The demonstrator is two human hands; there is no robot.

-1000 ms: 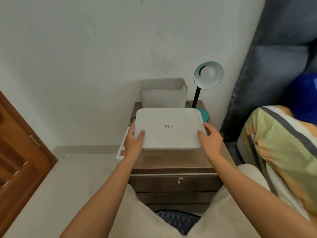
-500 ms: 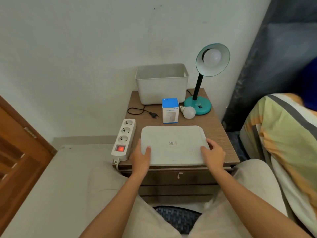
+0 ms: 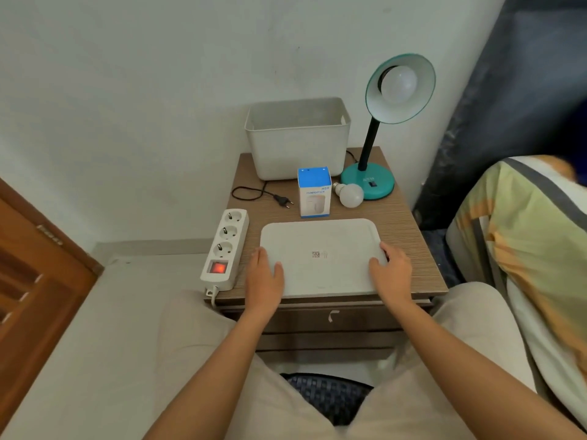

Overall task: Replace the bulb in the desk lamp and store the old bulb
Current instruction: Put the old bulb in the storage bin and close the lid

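A teal desk lamp (image 3: 368, 185) stands at the back right of the nightstand (image 3: 406, 223), with a white bulb (image 3: 399, 84) in its shade. A loose white bulb (image 3: 349, 194) lies beside the lamp's base, next to a blue and white box (image 3: 314, 192). A white lid (image 3: 320, 257) lies flat at the front of the nightstand. My left hand (image 3: 264, 279) rests on its left edge and my right hand (image 3: 392, 271) on its right edge, fingers over the rim. An open white bin (image 3: 297, 144) stands at the back.
A white power strip (image 3: 225, 249) with a lit red switch lies along the nightstand's left edge. The lamp's unplugged black plug (image 3: 284, 200) lies behind it. A bed with striped bedding (image 3: 521, 236) is on the right, a wooden door (image 3: 35, 281) on the left.
Both hands lowered the white lid from in front of the bin down onto the front of the nightstand. The box, loose bulb and power strip came into sight.
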